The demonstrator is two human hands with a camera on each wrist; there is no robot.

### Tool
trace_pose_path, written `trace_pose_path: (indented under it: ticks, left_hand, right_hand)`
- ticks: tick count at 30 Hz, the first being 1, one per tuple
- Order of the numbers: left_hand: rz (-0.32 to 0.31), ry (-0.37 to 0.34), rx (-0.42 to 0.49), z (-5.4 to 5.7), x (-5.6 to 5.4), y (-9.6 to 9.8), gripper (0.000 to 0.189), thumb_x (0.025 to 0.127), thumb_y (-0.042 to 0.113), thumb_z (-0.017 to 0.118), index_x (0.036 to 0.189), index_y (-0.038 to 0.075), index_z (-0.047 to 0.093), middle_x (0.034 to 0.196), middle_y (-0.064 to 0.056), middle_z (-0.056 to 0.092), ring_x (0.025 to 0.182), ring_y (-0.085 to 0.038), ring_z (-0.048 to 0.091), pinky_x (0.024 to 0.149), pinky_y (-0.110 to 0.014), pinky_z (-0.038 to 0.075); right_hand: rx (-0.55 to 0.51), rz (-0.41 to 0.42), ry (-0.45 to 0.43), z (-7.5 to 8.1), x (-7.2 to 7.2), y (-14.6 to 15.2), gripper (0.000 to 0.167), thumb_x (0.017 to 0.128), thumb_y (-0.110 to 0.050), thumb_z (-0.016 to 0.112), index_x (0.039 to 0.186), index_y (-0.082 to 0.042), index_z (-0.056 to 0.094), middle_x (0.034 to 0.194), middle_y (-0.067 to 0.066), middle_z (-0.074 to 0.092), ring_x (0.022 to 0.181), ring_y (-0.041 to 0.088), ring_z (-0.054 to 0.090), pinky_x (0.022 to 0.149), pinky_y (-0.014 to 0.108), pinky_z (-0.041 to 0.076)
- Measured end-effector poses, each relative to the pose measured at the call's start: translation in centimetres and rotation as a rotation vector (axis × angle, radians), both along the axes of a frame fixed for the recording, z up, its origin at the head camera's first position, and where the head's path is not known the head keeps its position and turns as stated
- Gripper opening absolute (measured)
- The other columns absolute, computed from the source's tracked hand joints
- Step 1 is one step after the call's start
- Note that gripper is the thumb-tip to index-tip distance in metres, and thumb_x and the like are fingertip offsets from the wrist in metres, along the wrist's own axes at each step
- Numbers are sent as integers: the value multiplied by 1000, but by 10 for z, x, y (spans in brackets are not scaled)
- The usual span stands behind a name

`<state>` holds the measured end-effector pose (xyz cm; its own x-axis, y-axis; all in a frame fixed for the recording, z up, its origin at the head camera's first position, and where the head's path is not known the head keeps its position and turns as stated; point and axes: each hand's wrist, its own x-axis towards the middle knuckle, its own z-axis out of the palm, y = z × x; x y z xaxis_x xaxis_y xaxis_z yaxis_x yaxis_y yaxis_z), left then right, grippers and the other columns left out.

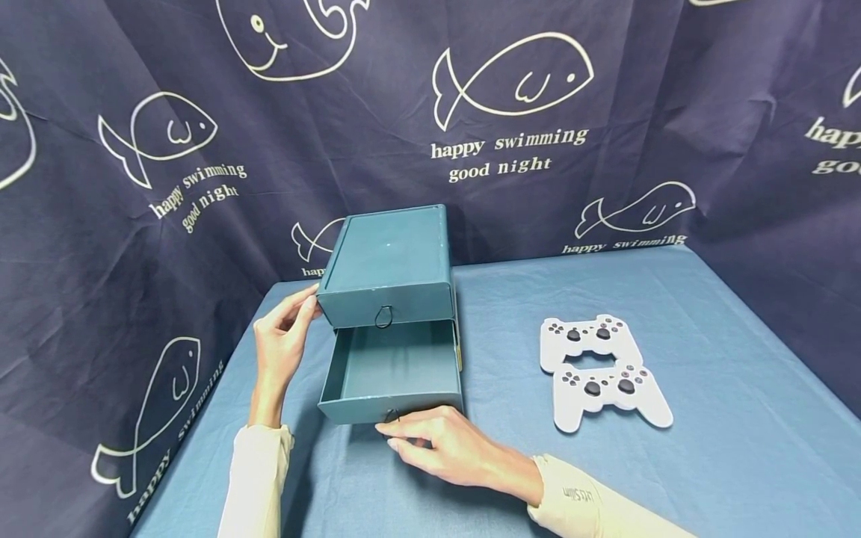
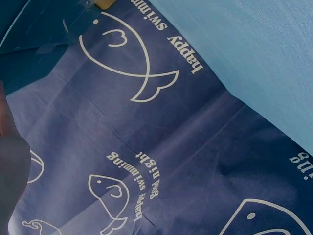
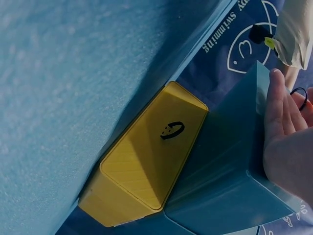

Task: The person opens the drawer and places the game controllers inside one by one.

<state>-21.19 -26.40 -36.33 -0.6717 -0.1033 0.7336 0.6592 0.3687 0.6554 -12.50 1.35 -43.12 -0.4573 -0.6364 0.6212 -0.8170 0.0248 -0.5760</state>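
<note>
A teal drawer box (image 1: 386, 250) stands on the table, its lower teal drawer (image 1: 397, 407) pulled out with a bare bottom showing. My left hand (image 1: 285, 329) touches the box's left side near the upper front corner; its fingertips are partly hidden there. In the left wrist view only the box's side (image 2: 29, 29) and a blurred part of my hand (image 2: 10, 171) show. My right hand (image 1: 447, 448) rests against the drawer's front, fingers fairly straight, beside a thin black loop pull (image 3: 299, 93). Below that drawer, a yellow drawer (image 3: 151, 147) with a black loop is closed.
Two white game controllers (image 1: 612, 392) lie to the right, one overlapping the other. A blue cloth (image 1: 726, 456) covers the table. Dark blue fabric (image 1: 659, 97) with white fish drawings and lettering hangs behind and at both sides.
</note>
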Motion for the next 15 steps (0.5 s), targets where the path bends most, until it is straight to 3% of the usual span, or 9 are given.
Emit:
trace_pose_path:
  ticks: [15]
  left_hand:
    - [-8, 6, -1, 0, 0, 1, 26, 97, -7, 67, 122, -4, 74, 99, -16, 77, 81, -6, 74, 77, -18, 56]
  right_hand:
    - [42, -3, 35, 0, 2, 1, 28, 102, -10, 65, 128, -6, 73, 111, 2, 75, 91, -3, 67, 73, 10, 52]
